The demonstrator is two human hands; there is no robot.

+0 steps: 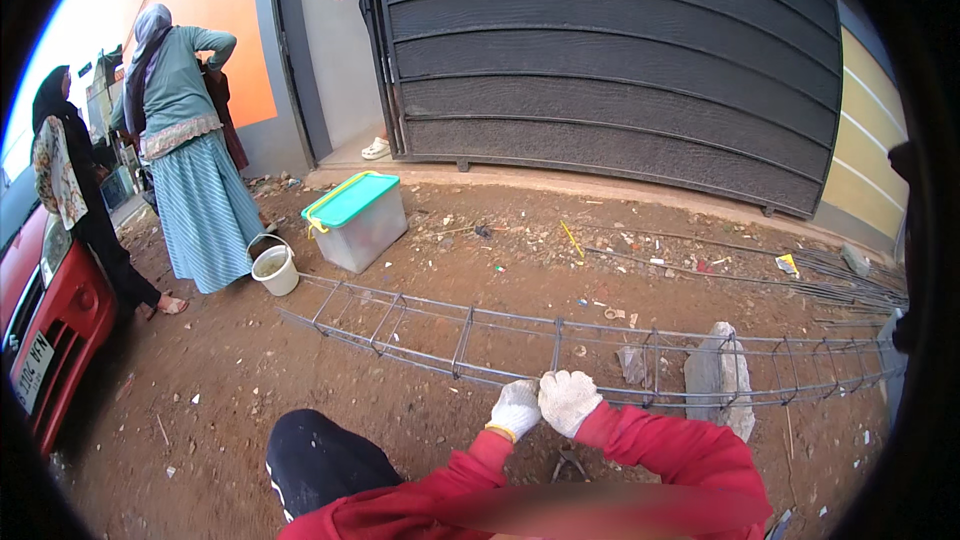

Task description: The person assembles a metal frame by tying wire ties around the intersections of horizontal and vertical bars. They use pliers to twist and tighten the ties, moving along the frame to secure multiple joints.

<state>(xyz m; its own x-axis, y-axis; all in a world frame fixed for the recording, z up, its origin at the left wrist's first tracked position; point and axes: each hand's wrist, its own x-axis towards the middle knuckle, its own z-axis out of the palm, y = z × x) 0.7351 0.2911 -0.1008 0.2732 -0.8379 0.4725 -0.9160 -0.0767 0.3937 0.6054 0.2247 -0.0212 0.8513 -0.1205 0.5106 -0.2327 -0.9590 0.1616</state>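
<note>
A long rebar cage (470, 340) of steel bars and square stirrups lies across in front of me. Both my hands wear whitish knit gloves and meet side by side at its near edge, by one stirrup. My left hand (516, 409) is closed at the near bar. My right hand (569, 402) is a fist pressed up against the left one, covering part of the bar; whatever its fingers hold is hidden. Below my hands, a pair of pliers (570, 464) lies on the ground, partly covered by my red sleeve.
A concrete block (720, 380) sits under the cage's right part. Beyond stand a plastic box (365, 232) with a green lid and a white bucket (274, 270). Loose rods (820, 280) lie before a dark gate (610, 70). Several people and a red car (65, 325) are at left.
</note>
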